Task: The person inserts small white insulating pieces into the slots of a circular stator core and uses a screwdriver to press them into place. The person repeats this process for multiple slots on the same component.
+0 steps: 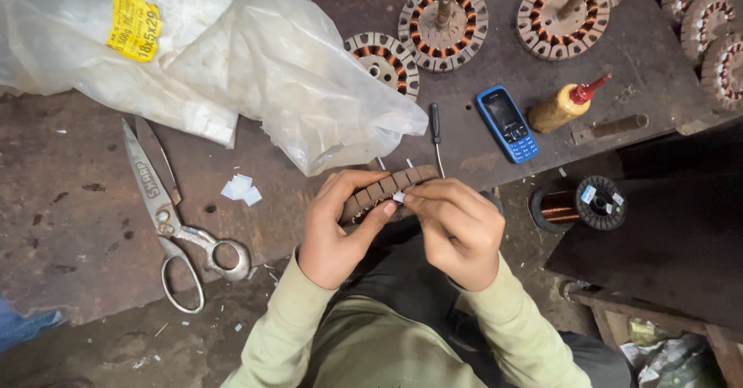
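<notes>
My left hand [338, 229] grips a round brown motor stator [389, 184] from the left and holds it on edge over the front of the dark worktable [85, 225]. My right hand [457, 225] is closed at its outer rim, with the fingertips pinching a small white paper slip [398, 197] at one of the slots. Most of the stator's face is hidden behind both hands. Pale green sleeves cover my forearms.
Large scissors [174, 218] lie to the left near small white paper pieces [241, 189]. A crumpled clear plastic bag [232, 63] fills the back left. Behind lie several wound stators [443, 24], a thin screwdriver [436, 136], a blue phone [507, 123], a glue bottle [565, 105] and a copper wire spool [576, 204].
</notes>
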